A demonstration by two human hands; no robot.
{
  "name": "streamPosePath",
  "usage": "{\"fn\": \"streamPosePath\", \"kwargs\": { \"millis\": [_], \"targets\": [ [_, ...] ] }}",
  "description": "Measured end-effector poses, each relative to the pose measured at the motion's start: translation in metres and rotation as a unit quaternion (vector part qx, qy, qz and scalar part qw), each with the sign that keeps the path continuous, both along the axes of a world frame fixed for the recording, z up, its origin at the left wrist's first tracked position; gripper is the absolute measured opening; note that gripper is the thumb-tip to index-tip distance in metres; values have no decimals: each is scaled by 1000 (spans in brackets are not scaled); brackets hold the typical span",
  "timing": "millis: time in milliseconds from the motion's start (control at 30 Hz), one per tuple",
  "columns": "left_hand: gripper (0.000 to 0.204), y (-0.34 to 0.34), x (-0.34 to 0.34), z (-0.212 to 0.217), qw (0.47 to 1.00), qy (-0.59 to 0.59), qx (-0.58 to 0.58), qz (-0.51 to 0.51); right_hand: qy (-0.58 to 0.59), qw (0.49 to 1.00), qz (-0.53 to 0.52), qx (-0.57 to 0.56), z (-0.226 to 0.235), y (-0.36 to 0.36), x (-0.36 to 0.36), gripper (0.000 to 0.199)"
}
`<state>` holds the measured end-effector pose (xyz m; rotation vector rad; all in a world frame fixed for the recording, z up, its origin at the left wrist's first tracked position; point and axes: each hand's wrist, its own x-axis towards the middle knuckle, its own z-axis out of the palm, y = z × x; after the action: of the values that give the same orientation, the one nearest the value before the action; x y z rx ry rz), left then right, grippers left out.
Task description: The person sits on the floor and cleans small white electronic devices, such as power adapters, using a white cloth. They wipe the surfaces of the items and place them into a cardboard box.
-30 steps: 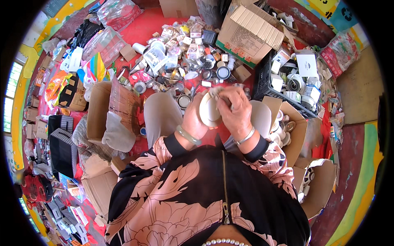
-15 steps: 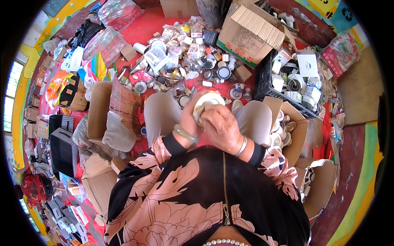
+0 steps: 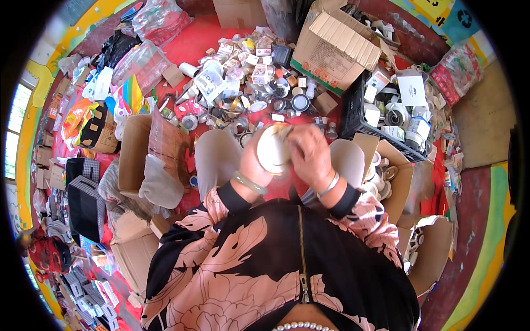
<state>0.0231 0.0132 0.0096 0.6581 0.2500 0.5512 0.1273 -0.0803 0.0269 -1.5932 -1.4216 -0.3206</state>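
Observation:
My left hand (image 3: 251, 157) grips a round white disc-shaped fitting (image 3: 272, 151), which looks like a ceiling light. Its smooth pale face is turned up toward me, with a thin yellowish rim. My right hand (image 3: 312, 155) is at the fitting's right edge, its fingers bent and pinched together. Something small and greyish shows by those fingertips at the upper rim, slightly blurred, and I cannot tell what it is. Both hands are above the gap between my knees.
Ahead on the red floor lies a heap of lamp parts and small boxes (image 3: 259, 71). An open carton (image 3: 406, 187) of white round fittings stands by my right knee, near a black crate (image 3: 353, 118). At left is another open carton (image 3: 134, 146) with a grey cloth (image 3: 160, 182).
The fitting has tilted so its white face now shows more fully. My right hand has moved off the face to its right edge. The left hand keeps hold.

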Motion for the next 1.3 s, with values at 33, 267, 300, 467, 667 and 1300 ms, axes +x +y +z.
{"fn": "streamPosePath", "kwargs": {
  "millis": [33, 267, 300, 467, 667, 1300],
  "targets": [
    [33, 8, -3, 4, 1000, 12, -27, -6, -2, 999, 45, -3, 0, -5, -10, 25],
    [41, 8, 0, -23, 998, -13, -46, -42, -66, 995, -58, 37, 27, 8, 13, 21],
    [43, 11, -4, -20, 996, -28, -70, -47, 66, 986, -153, 9, 8, 6, 34, 14],
    [49, 21, -9, 3, 985, -108, -114, -65, 165, 975, -144, 27, 40, -7, 29, 17],
    [28, 4, 2, 6, 987, 52, 137, 63, 106, 993, -20, 38, 44, 21, -16, 23],
    [31, 10, -5, 13, 977, -56, -192, -72, -104, 987, 122, -17, 75, -1, 19, 18]
  ]
}}
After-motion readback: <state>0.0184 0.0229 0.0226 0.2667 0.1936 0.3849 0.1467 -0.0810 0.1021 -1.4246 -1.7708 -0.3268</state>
